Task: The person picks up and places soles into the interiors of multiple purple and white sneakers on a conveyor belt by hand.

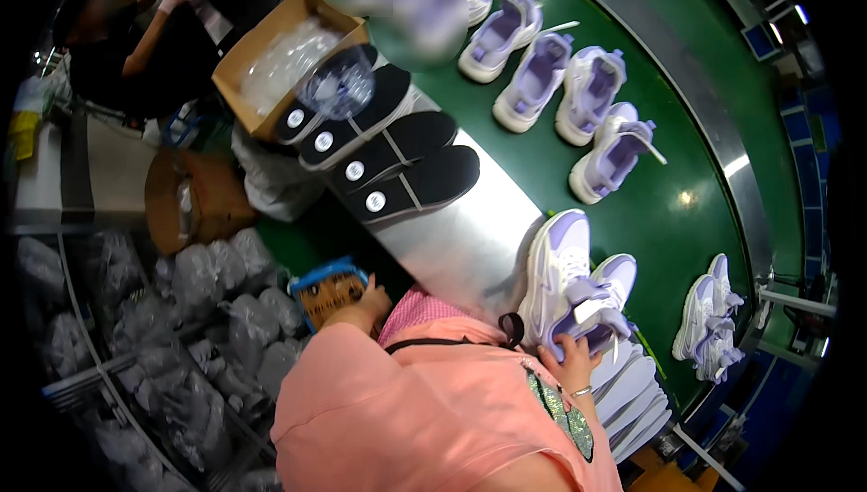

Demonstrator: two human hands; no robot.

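Note:
At the front edge of the green bench, my right hand (574,364) grips the heel of a white and lilac sneaker (553,275), its fingers curled at the shoe's opening. The mate, another sneaker (616,277), stands close against its right side with its tongue and a white tag sticking up. My left hand (372,302) is low at the left, beside a small cardboard box with a blue rim (327,293). Its fingers are partly hidden, so whether it holds the box I cannot make out. Black insoles with round white stickers (406,181) lie on the metal plate (479,230).
Several lilac and white sneakers (535,81) line the green bench (664,221); one pair (709,320) is farther right. White insoles (628,402) are stacked by my right arm. An open carton (262,68) holds clear plastic. Bagged items (217,311) fill the left side. A co-worker (135,50) stands far left.

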